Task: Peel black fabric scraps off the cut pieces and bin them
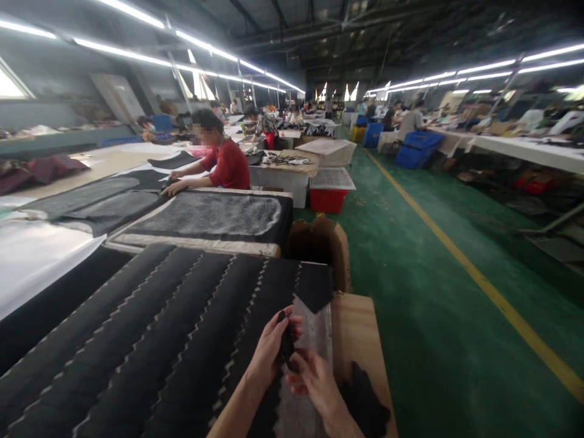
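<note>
A small black piece, which looks like folded or rolled fabric (287, 342), is held upright between my two hands. My left hand (270, 345) is closed around its upper part, thumb near the top. At the lower end, my right hand (317, 382) pinches it with closed fingers. Below and to the left lie overlapping rows of black fabric pieces (182, 340) with pale zigzag edges. A greyish board surface (314, 333) shows beneath my hands. Another dark fabric piece (365, 398) lies to the right of my right hand.
A wooden board (358, 325) forms the table's right edge, beside the green floor (424, 292). An open cardboard box (341, 252) stands beyond it. Further off, a person in a red top (230, 164) leans over dark fabric on a neighbouring table. A red bin (326, 201) sits behind.
</note>
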`<control>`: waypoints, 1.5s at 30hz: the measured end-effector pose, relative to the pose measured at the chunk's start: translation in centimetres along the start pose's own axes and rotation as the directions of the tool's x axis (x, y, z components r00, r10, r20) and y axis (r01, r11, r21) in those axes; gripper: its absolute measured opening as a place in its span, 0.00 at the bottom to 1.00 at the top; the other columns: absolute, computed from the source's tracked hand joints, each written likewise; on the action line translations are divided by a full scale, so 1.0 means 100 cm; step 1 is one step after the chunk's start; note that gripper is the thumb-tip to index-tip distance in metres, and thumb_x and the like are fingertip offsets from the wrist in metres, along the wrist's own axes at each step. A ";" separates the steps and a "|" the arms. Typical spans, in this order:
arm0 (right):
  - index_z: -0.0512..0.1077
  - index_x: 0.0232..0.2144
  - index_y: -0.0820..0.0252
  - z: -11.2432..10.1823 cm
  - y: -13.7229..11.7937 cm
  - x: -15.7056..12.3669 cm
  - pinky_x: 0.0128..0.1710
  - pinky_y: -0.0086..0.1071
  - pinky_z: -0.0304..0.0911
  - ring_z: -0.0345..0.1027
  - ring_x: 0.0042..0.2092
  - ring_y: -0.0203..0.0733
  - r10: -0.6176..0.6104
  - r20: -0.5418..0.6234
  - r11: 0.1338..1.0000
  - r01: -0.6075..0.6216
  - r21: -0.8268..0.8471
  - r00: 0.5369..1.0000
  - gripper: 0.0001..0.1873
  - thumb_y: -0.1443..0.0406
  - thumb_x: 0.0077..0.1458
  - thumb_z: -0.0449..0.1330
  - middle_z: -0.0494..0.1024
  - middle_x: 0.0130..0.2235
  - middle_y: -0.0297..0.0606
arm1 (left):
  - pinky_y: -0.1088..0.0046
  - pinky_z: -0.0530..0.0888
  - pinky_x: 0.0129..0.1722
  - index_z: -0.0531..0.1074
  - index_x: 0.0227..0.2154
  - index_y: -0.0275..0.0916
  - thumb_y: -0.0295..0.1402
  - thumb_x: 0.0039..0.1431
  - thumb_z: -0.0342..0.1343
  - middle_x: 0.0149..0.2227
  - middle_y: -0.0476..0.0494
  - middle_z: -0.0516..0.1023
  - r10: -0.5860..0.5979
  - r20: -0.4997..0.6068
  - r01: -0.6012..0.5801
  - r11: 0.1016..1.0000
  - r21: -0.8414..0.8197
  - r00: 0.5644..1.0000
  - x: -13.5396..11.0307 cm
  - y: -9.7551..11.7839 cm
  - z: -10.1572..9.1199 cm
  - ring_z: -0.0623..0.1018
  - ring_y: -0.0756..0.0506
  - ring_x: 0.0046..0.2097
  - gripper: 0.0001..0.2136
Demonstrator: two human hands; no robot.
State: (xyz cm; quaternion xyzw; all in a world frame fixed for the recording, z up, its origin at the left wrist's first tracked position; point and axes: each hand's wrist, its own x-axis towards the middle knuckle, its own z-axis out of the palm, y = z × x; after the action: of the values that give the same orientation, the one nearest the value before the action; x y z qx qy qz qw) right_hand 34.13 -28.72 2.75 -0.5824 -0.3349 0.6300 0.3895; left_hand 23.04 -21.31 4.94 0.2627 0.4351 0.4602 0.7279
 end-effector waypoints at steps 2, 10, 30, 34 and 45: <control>0.69 0.50 0.62 0.002 0.006 -0.004 0.30 0.35 0.71 0.77 0.34 0.46 -0.045 -0.047 0.999 0.045 0.007 0.998 0.38 0.40 0.47 0.61 0.79 0.42 0.47 | 0.70 0.76 0.40 0.66 0.53 0.34 0.35 0.56 0.60 0.41 0.36 0.81 -0.047 -0.042 0.042 0.993 -0.114 0.998 -0.007 -0.003 0.003 0.80 0.46 0.36 0.22; 0.67 0.56 0.56 -0.009 -0.002 -0.016 0.45 0.38 0.71 0.73 0.48 0.49 -0.393 0.051 0.905 0.396 -0.155 0.918 0.32 0.52 0.52 0.64 0.77 0.48 0.45 | 0.63 0.74 0.52 0.63 0.54 0.36 0.30 0.59 0.56 0.50 0.32 0.78 -0.148 -0.110 0.107 0.944 -0.313 0.983 0.001 -0.015 0.004 0.80 0.41 0.47 0.20; 0.75 0.38 0.59 -0.048 -0.016 0.033 0.28 0.28 0.62 0.70 0.31 0.38 -0.100 -0.281 0.974 0.152 0.171 0.954 0.24 0.51 0.42 0.69 0.79 0.32 0.35 | 0.78 0.68 0.20 0.70 0.27 0.36 0.43 0.47 0.65 0.19 0.51 0.74 0.041 -0.048 -0.016 0.897 0.442 0.998 0.025 -0.021 -0.005 0.72 0.51 0.19 0.16; 0.72 0.35 0.59 -0.062 -0.021 0.051 0.23 0.26 0.60 0.69 0.24 0.35 0.013 -0.249 0.979 0.038 0.200 0.968 0.24 0.49 0.43 0.68 0.76 0.24 0.31 | 0.80 0.62 0.18 0.69 0.24 0.38 0.37 0.47 0.64 0.15 0.54 0.71 0.125 -0.029 -0.085 0.816 0.572 0.992 0.045 -0.018 -0.003 0.70 0.51 0.18 0.10; 0.69 0.32 0.61 -0.087 -0.022 0.094 0.16 0.25 0.60 0.70 0.20 0.36 -0.071 -0.284 0.995 0.048 -0.088 0.956 0.24 0.48 0.43 0.65 0.74 0.21 0.31 | 0.78 0.69 0.18 0.72 0.30 0.36 0.34 0.53 0.58 0.19 0.49 0.75 0.156 -0.033 -0.095 0.742 0.664 0.987 0.079 -0.016 0.003 0.75 0.48 0.19 0.06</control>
State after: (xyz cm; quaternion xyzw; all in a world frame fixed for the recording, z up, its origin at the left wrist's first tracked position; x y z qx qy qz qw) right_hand 42.85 -19.65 -0.63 -0.6723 -0.3172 0.5133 0.4289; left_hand 25.60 -14.96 0.74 0.5114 0.5818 0.3356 0.5361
